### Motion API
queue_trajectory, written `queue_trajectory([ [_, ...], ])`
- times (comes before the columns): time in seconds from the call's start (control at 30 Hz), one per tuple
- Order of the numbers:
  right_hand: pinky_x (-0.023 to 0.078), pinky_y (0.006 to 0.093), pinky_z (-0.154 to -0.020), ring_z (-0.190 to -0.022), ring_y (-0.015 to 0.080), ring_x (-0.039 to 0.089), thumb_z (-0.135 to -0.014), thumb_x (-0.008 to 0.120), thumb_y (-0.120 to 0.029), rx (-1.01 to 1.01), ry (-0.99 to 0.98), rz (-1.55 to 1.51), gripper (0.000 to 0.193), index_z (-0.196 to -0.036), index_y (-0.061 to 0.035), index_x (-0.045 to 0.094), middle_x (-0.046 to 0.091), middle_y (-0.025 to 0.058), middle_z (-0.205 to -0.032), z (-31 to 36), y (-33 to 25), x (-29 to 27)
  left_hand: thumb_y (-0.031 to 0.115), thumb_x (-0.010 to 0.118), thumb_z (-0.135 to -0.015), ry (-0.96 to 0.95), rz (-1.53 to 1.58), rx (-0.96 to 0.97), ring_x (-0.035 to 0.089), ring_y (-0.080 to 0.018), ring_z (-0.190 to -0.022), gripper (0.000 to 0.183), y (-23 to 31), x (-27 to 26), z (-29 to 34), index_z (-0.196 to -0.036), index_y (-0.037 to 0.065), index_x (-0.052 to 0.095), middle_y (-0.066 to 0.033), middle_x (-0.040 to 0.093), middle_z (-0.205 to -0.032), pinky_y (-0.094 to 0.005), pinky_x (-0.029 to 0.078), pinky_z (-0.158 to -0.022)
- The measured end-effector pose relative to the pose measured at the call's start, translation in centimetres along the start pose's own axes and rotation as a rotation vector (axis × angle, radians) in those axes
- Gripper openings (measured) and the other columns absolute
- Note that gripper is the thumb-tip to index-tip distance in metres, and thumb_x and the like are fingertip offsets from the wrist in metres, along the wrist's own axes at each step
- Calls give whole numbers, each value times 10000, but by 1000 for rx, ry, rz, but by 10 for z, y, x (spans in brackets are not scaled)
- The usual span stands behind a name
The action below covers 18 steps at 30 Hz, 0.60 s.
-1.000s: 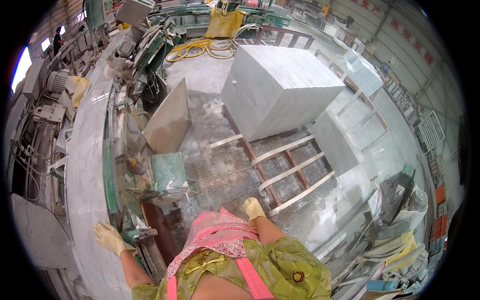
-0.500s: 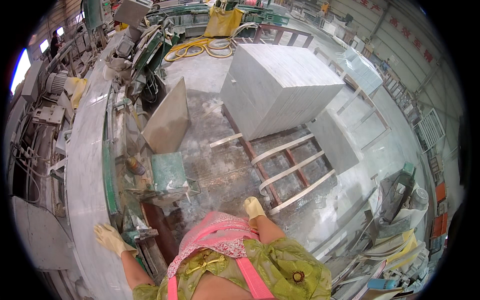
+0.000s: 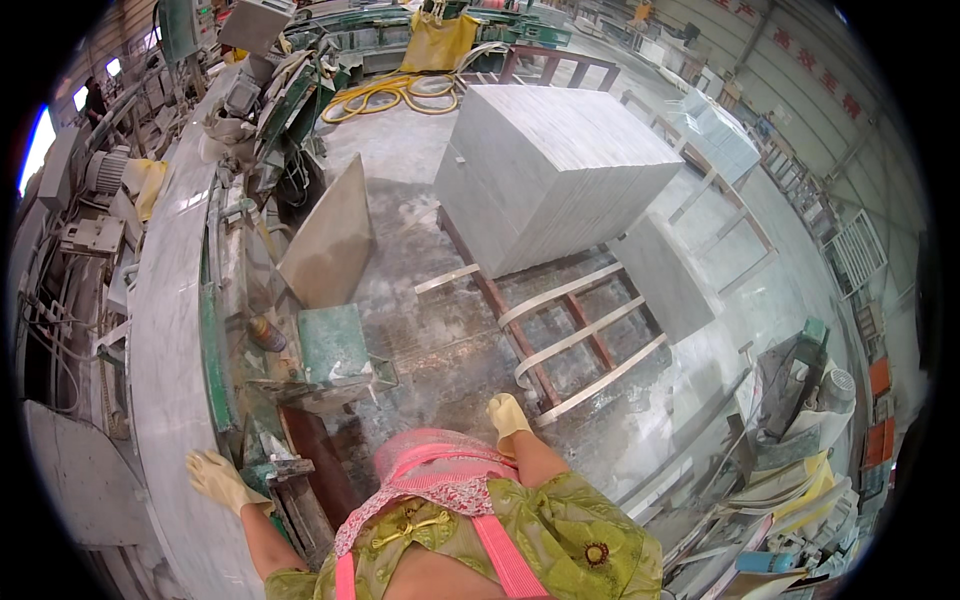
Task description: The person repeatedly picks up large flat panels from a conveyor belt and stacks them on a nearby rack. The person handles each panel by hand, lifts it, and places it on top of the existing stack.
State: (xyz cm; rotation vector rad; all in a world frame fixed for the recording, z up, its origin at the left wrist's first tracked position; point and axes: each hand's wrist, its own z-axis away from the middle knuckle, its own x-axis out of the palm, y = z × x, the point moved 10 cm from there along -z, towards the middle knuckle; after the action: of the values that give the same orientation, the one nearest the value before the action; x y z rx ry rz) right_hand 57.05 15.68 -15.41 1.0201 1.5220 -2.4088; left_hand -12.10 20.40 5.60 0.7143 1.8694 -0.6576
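Note:
My left hand (image 3: 220, 480), in a cream rubber glove, lies flat on a long pale grey stone slab (image 3: 165, 340) at the left. Its fingers are stretched out and hold nothing. The slab runs far ahead along the machine bench. In a matching glove, my right hand (image 3: 509, 415) hangs beside my pink apron (image 3: 430, 455), loosely curled, and no thing shows in it. It is nearest to a low reddish-brown metal frame (image 3: 545, 385) with pale strips across it. A large block of stacked marble slabs (image 3: 550, 180) stands on the far part of this frame.
A thin stone panel (image 3: 330, 240) leans against the bench, near a green box-like stand (image 3: 335, 345) and a can (image 3: 267, 333). Another slab (image 3: 665, 280) leans beside the stack. A yellow hose (image 3: 390, 98) lies coiled ahead. Machinery and scraps (image 3: 790, 410) crowd the right.
The view has shifted slightly, so the stack and frame sit a little further left. Both hands keep their places.

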Motion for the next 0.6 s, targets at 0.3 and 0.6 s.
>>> queue_trajectory([
  [0.3, 502, 448, -713, -765, 382, 659, -837, 492, -227, 65, -11, -80, 292, -836, 12, 659, 664, 241, -784, 2, -3, -3, 346, 369, -1023, -36, -4, -22, 441, -265, -1343, 484, -4, 7, -1, -1372, 40, 509, -136, 503, -1428, -451, 326, -1105],
  [0.6, 489, 477, -791, -865, 434, 641, -833, 491, -228, 37, 46, 1, 301, -864, 13, 669, 660, 279, -865, -1, 3, -10, 349, 359, -1028, -51, -18, -38, 437, -264, -1347, 483, -1, 3, 0, -1387, 56, 497, -132, 499, -1434, -456, 329, -1103],
])
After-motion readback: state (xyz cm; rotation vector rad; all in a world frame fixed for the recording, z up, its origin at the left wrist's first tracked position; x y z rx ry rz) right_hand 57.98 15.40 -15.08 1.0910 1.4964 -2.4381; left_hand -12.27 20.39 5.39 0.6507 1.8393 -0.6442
